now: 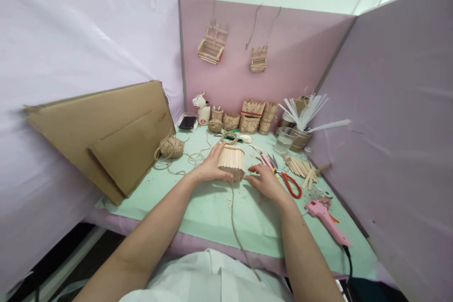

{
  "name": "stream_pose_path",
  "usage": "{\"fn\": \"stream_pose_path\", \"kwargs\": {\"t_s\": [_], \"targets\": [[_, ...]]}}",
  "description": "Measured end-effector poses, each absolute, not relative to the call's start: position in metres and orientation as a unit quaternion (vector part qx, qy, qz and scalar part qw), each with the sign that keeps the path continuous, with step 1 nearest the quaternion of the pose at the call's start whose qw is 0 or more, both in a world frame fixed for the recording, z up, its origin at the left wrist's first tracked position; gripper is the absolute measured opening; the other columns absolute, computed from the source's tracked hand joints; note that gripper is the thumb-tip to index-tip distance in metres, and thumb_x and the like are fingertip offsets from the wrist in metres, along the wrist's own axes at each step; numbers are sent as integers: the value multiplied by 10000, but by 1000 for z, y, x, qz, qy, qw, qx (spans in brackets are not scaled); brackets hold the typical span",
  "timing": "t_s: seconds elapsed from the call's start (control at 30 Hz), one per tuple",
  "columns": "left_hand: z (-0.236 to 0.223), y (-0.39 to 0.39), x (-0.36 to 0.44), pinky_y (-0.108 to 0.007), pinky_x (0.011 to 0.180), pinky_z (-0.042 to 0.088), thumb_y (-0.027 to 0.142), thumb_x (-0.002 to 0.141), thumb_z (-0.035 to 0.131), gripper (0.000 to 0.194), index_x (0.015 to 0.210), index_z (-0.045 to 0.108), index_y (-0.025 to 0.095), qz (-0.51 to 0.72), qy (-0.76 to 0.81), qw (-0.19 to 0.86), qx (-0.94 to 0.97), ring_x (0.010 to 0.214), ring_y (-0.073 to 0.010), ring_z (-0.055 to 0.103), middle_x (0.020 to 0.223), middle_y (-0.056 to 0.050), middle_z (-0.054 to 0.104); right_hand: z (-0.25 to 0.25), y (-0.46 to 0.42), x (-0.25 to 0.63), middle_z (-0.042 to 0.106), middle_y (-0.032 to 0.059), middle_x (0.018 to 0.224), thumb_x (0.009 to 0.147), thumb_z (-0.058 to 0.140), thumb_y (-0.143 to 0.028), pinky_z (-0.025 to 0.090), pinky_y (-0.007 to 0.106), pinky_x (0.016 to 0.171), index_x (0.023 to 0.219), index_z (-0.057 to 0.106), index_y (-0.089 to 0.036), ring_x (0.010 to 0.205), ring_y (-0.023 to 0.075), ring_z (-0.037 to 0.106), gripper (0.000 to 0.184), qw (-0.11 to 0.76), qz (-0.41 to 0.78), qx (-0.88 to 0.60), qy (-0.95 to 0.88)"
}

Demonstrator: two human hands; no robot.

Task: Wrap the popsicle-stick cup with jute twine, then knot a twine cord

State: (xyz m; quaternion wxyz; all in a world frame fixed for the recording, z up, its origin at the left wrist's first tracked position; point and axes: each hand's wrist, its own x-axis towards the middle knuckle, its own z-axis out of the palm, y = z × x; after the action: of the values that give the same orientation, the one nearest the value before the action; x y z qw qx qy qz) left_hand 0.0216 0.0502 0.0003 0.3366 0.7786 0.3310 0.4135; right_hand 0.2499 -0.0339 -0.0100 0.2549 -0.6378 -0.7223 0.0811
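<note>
In the middle of the table lies a small round container (pixel 230 159) made of flat wooden sticks, tilted so that its round end faces me. My left hand (pixel 212 166) is wrapped round its left side, thumb across the near end. Just to the right, my right hand (pixel 266 180) has its fingers apart and curved beside the container, with nothing seen in them. From under the container a length of twine (pixel 234 226) runs toward me and over the table edge. A coil of twine (pixel 230 138) is right behind the container.
On the right lie red-handled scissors (pixel 293 186), wooden sticks (pixel 300 168) and a pink glue gun (pixel 329 222) with its cord. A plastic cup (pixel 284 140) stands behind them. To the left are a ball of twine (pixel 171 147) and leaning cardboard (pixel 120 137). Stick baskets (pixel 249 123) line the back.
</note>
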Motion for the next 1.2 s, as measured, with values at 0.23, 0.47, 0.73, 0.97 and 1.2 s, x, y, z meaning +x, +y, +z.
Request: {"fn": "stream_pose_path", "kwargs": {"t_s": [0.23, 0.47, 0.73, 0.97, 1.2], "targets": [[1, 64, 20, -424, 1071, 314, 299, 471, 800, 903, 1302, 448, 294, 353, 296, 317, 829, 1263, -278, 387, 1306, -74, 402, -22, -26, 235, 601, 75, 810, 759, 567, -192, 373, 282, 726, 713, 609, -180, 815, 193, 533, 63, 213, 90, -636, -736], [8, 66, 18, -417, 1058, 295, 361, 622, 713, 781, 1322, 382, 252, 471, 382, 314, 730, 1245, -268, 363, 1272, -103, 383, -14, -20, 236, 580, 39, 720, 819, 445, -322, 400, 291, 620, 745, 493, -204, 658, 171, 520, 148, 487, 125, -651, -569], [44, 93, 3, -444, 1086, 210, 353, 553, 773, 846, 1294, 377, 256, 575, 503, 135, 632, 1257, -305, 290, 1293, -108, 278, 69, 16, 235, 568, 17, 788, 789, 514, -374, 469, 255, 583, 802, 455, -213, 676, 132, 545, 172, 687, 174, -525, -471], [29, 151, -1, -519, 1097, 83, 188, 622, 707, 849, 1378, 322, 158, 436, 531, -65, 723, 1352, -384, 98, 1451, -197, 171, 114, 117, 200, 559, -17, 703, 774, 533, -316, 455, 229, 539, 776, 433, -209, 603, 106, 524, 146, 682, 253, -476, -494], [-3, 172, -6, -585, 1082, 34, 231, 744, 582, 731, 1417, 296, 221, 292, 571, -135, 755, 1386, -351, 71, 1504, -139, 196, 90, 196, 148, 580, -5, 740, 788, 472, -290, 453, 233, 640, 795, 484, -187, 654, 106, 535, 105, 682, 184, -507, -494]]}}
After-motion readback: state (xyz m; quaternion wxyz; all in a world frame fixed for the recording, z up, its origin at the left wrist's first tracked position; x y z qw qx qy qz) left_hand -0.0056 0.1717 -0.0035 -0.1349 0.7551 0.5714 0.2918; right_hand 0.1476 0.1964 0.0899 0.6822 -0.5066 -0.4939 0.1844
